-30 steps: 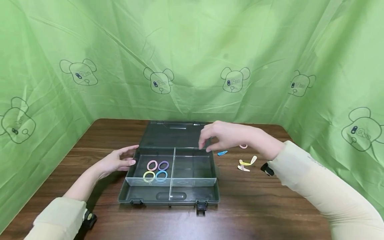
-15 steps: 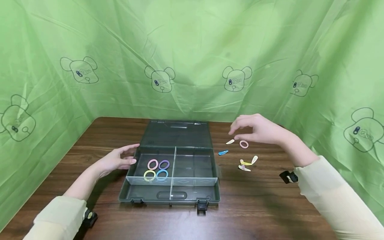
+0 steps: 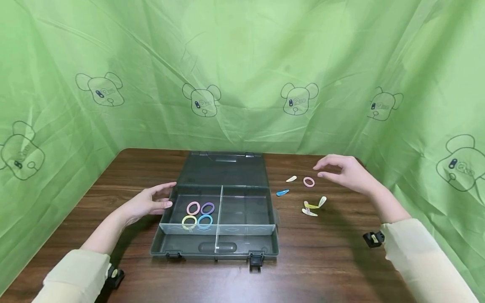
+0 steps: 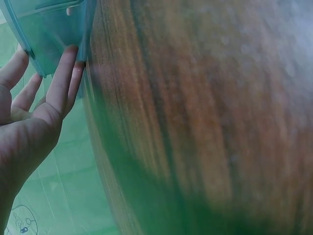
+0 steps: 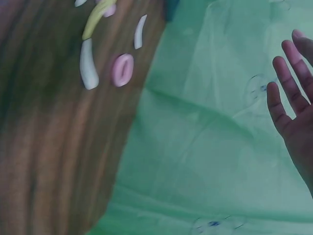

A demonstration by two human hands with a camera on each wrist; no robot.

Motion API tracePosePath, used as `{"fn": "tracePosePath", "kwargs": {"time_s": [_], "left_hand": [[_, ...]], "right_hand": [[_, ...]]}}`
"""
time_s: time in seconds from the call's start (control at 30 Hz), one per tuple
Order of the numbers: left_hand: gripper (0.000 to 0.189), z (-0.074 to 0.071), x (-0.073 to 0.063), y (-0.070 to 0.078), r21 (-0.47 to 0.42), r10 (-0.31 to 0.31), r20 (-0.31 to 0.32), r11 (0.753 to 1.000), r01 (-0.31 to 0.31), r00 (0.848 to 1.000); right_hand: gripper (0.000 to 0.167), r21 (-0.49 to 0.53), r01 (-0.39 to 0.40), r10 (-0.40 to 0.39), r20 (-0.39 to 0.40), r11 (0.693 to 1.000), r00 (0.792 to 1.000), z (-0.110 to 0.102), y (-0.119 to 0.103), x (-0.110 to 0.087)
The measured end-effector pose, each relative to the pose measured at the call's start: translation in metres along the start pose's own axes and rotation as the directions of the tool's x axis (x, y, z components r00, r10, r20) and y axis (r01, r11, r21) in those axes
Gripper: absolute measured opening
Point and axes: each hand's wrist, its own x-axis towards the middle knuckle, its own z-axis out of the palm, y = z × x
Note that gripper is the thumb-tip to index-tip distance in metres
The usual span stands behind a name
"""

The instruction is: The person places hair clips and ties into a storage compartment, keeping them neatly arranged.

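Observation:
A dark translucent divided box [image 3: 246,241] lies on the table with its lid [image 3: 223,170] folded back. Four-cornered in arrangement, several hair ties sit in its back left compartment: pink [image 3: 188,212], purple [image 3: 202,209], yellow [image 3: 183,222] and blue [image 3: 199,223]. My left hand [image 3: 142,205] rests its fingers against the box's left wall, also seen in the left wrist view. Over the table's right side hovers my right hand [image 3: 350,173], fingers bent loosely and holding nothing. Closest to it is a pink hair tie [image 5: 122,70], lying apart from the fingertips.
Left of that tie lie a white snap clip [image 3: 291,179] and a blue snap clip [image 3: 282,192]. Nearer the front, a yellow clip [image 3: 312,206] touches several pale ones. A black latch [image 3: 256,259] juts from the box's front. Green cloth [image 3: 246,50] hangs around the table.
My right hand has moved from above the box to the right, past the white clip and pink hair tie. My left hand has stayed at the box's side.

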Motion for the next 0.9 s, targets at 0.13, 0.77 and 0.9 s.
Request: {"fn": "tracePosePath", "kwargs": {"time_s": [0.13, 0.77, 0.9], "left_hand": [[0.076, -0.001, -0.001, 0.001, -0.003, -0.005, 0.001, 1.0, 0.005, 1.0], [0.076, -0.003, 0.001, 0.002, 0.022, -0.02, 0.003, 1.0, 0.02, 1.0], [0.077, -0.002, -0.001, 0.004, 0.019, -0.023, 0.001, 1.0, 0.023, 1.0]], "right_hand": [[0.024, 0.006, -0.088, 0.088, -0.027, 0.996, 0.996, 0.009, 0.018, -0.014], [0.021, -0.003, -0.249, 0.248, 0.126, 0.968, 0.961, 0.059, 0.074, -0.034], [0.021, -0.019, -0.285, 0.284, 0.169, 0.958, 0.944, 0.066, 0.083, -0.03]]}}
